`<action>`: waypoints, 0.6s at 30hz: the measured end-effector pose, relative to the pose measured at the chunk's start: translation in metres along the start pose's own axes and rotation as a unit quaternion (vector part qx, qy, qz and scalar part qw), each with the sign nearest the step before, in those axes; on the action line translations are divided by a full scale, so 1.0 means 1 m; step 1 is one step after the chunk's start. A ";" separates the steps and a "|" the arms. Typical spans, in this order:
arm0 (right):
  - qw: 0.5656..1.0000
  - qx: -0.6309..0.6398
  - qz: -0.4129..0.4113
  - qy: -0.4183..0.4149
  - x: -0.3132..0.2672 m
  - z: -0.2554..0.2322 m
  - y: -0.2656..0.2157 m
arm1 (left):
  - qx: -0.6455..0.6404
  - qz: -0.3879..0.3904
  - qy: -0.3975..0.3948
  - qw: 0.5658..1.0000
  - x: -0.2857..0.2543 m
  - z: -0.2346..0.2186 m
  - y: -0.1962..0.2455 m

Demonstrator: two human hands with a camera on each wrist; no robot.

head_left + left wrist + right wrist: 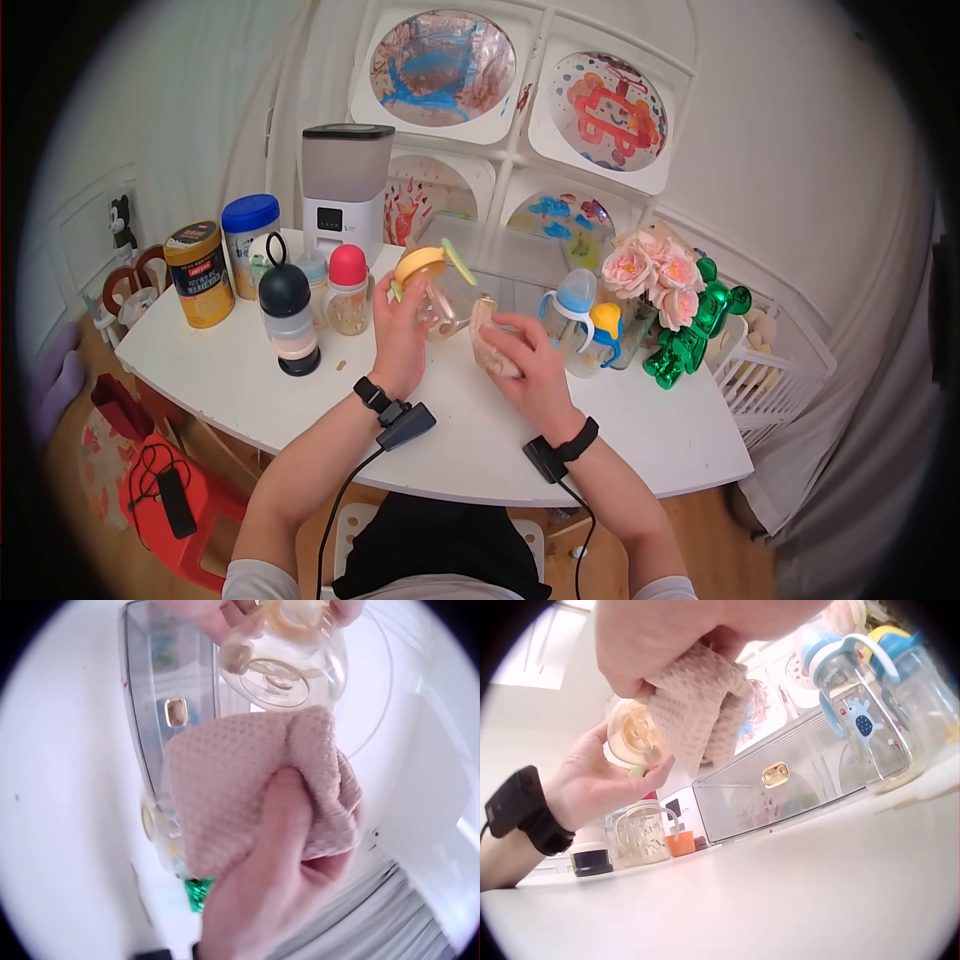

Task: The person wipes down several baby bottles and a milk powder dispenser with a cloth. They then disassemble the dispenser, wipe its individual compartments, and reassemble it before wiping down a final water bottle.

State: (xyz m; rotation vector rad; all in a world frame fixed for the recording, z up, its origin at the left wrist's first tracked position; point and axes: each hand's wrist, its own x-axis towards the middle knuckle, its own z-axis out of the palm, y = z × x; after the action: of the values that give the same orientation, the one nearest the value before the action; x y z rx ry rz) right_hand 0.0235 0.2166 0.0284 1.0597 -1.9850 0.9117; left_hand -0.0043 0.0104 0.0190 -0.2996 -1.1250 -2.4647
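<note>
My left hand (402,342) grips a clear baby bottle (437,303) by its yellow collar, above the table. A green handle sticks out from the collar, and the bottle tilts with its base toward my right hand (540,372). That hand holds a folded pink waffle-weave cloth (490,345), its thumb pressed on top as the left wrist view shows. The cloth (225,776) lies close by the bottle's rounded base (289,679) in that view. In the right wrist view the cloth (697,705) overlaps part of the bottle (634,735).
On the white table (430,440), a black-topped stacked container (288,315), a red-capped bottle (348,290) and tins (200,280) stand left. Blue-topped bottles (570,310), pink flowers (655,270) and a green bear figure (695,330) stand right. A clear bin (757,787) sits behind.
</note>
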 end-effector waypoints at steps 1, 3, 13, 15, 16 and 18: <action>0.999 0.003 -0.037 -0.015 0.002 0.000 -0.003 | -0.079 -0.051 0.004 0.996 0.003 -0.004 -0.002; 0.990 -0.054 -0.121 -0.044 0.009 -0.001 -0.011 | -0.081 -0.074 -0.025 0.994 0.006 -0.011 -0.007; 0.966 -0.136 -0.136 -0.175 0.005 -0.009 -0.007 | -0.159 -0.168 -0.053 0.971 0.002 -0.002 0.005; 0.975 -0.122 -0.152 -0.110 0.002 -0.010 -0.008 | -0.160 -0.211 -0.055 0.963 0.001 -0.005 0.003; 0.979 -0.108 -0.164 -0.048 0.003 -0.011 -0.009 | -0.161 -0.209 -0.054 0.963 0.003 -0.007 0.000; 0.974 -0.113 -0.194 0.030 0.005 -0.014 -0.016 | -0.170 -0.220 -0.068 0.958 0.004 -0.011 -0.007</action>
State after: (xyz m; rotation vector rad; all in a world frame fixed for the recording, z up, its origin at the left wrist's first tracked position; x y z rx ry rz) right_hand 0.0391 0.2193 0.0436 1.2125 -1.7002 0.4903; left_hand -0.0113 0.0052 0.0084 -0.3538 -0.8866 -3.0827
